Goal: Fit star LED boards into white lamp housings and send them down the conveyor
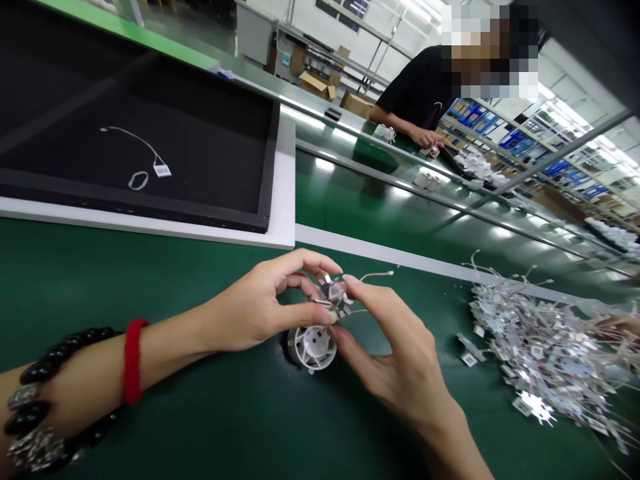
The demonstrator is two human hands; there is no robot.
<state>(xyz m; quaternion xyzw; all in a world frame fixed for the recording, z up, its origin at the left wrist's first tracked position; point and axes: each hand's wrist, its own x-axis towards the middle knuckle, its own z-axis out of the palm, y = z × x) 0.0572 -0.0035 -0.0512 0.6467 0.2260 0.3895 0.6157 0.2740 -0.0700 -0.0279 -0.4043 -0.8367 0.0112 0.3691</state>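
Note:
Between my two hands is a small silvery metal part with bent tabs and thin wire leads (334, 293). My left hand (273, 300) pinches it from the left, thumb below and fingers above. From the right, the fingertips of my right hand (395, 340) close around its other side. A lead with a small white end sticks out past my right fingers. Just beneath, a round white plastic housing with spokes (314, 348) sits on the green table (225, 413), partly covered by my left thumb.
At the right lies a big heap of similar metal parts with wires (540, 353); another person's hand (620, 327) reaches into it. A black tray (210, 153) at upper left holds a wired white-labelled piece (163, 170) and a white ring (139, 181). A co-worker (415, 87) works across the conveyor.

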